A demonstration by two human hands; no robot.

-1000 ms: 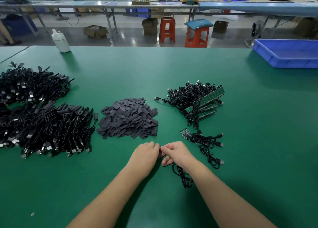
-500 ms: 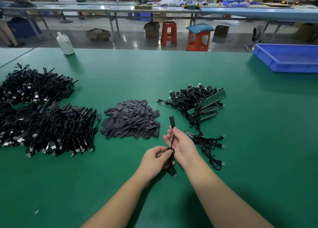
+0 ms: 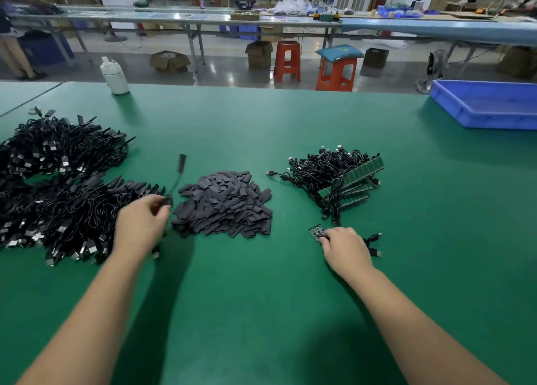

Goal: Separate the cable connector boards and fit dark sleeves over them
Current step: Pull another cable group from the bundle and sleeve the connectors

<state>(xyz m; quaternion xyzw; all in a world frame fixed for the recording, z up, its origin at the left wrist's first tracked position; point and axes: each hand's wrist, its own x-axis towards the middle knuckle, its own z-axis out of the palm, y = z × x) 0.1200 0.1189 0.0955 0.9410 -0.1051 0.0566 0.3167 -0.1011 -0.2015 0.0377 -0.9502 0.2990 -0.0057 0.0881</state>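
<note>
My left hand (image 3: 141,225) pinches a sleeved black cable (image 3: 178,171), blurred, beside the big heap of finished cables (image 3: 61,210) on the left. A pile of dark flat sleeves (image 3: 223,203) lies in the middle of the green table (image 3: 261,312). On the right sits a bundle of black cables with joined green connector boards (image 3: 353,178). My right hand (image 3: 344,246) rests fingers-down on a small loose connector board (image 3: 316,232), whose cables (image 3: 374,243) trail right. Whether the board is gripped is hidden by the fingers.
A second heap of black cables (image 3: 58,146) lies at the far left. A white bottle (image 3: 114,76) stands at the table's far edge, and a blue plastic tray (image 3: 488,105) sits at the far right. Orange stools and benches stand beyond the table.
The hands have parted. My left hand carried the sleeved cable left toward the finished heap; my right hand moved right onto the loose board by the bundle.
</note>
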